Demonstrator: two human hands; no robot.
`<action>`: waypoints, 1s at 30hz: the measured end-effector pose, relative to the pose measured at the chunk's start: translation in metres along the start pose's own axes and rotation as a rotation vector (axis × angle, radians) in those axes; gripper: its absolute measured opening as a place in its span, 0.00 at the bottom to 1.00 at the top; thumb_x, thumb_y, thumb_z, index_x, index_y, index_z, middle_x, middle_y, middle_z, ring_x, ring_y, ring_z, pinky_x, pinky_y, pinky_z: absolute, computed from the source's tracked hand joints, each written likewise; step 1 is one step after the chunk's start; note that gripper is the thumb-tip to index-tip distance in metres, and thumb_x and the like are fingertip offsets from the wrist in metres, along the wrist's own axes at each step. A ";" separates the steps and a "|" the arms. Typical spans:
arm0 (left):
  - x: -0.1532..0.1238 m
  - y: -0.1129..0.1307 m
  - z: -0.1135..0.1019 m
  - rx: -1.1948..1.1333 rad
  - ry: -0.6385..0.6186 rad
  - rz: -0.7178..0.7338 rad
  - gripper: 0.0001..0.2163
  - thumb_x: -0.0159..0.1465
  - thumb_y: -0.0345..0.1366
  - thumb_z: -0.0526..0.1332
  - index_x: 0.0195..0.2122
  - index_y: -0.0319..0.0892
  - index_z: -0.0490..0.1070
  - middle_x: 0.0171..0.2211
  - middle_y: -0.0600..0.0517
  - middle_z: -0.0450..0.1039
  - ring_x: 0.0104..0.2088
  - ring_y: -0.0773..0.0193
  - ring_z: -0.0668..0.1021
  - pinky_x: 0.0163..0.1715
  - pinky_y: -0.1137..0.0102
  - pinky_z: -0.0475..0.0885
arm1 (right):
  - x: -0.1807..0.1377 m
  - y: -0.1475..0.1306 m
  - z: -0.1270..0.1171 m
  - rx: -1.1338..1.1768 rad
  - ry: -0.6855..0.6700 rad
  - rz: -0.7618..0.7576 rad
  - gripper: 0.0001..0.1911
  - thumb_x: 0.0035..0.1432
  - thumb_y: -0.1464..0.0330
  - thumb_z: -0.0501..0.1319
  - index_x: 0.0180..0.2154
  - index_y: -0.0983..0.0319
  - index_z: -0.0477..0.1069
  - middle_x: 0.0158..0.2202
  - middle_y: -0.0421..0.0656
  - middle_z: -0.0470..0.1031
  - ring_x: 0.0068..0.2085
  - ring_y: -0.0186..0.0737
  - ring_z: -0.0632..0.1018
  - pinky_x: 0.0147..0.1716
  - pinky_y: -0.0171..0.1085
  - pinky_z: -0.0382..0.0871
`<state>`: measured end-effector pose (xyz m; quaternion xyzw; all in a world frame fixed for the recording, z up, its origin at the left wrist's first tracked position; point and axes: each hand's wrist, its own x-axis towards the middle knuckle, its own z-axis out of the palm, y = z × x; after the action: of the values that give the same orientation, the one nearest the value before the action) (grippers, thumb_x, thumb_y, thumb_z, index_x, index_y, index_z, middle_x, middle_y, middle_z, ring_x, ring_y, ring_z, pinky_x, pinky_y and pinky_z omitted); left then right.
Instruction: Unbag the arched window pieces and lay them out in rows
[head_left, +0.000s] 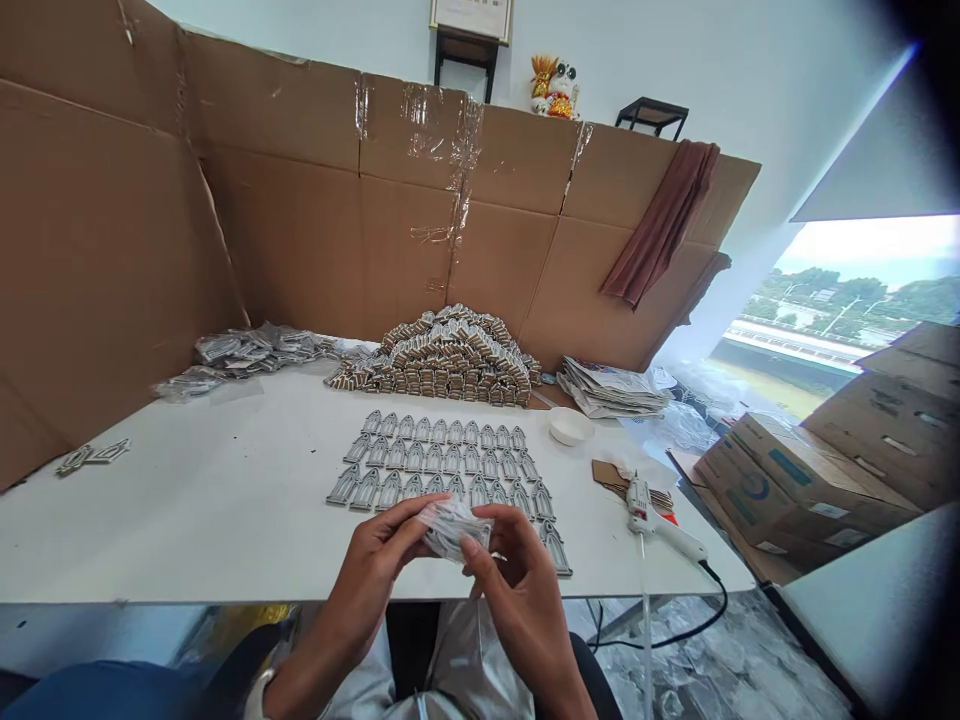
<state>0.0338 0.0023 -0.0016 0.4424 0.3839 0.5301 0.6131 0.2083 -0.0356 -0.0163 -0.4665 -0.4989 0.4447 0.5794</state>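
Between my two hands, just above the table's front edge, is a clear plastic bag (454,528) with grey-white pieces inside. My left hand (386,550) is closed on the bag's left side. The fingers and thumb of my right hand (517,565) pinch its right side. Just beyond the hands lie rows of small arch-shaped grey pieces (415,457) set out side by side on the white table (225,500). A single arched piece (555,548) lies to the right of my right hand. What exactly the bag holds is partly hidden by my fingers.
A large heap of stacked pieces (457,350) stands at the back against a cardboard wall (300,220). Bagged pieces (255,350) lie at back left. On the right are a white bowl (571,427), a glue gun (660,520) with a cable, papers (611,388) and boxes (795,480).
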 end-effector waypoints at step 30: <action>0.001 -0.001 -0.020 0.059 0.055 0.215 0.17 0.68 0.48 0.70 0.54 0.47 0.83 0.53 0.44 0.82 0.51 0.50 0.83 0.47 0.65 0.82 | 0.021 -0.011 0.006 0.285 -0.154 0.046 0.22 0.59 0.52 0.75 0.47 0.55 0.73 0.42 0.42 0.77 0.36 0.40 0.76 0.34 0.37 0.72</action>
<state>0.0158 0.0056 -0.0090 0.4841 0.3661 0.5934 0.5287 0.2055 -0.0164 -0.0014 -0.3554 -0.4632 0.5585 0.5893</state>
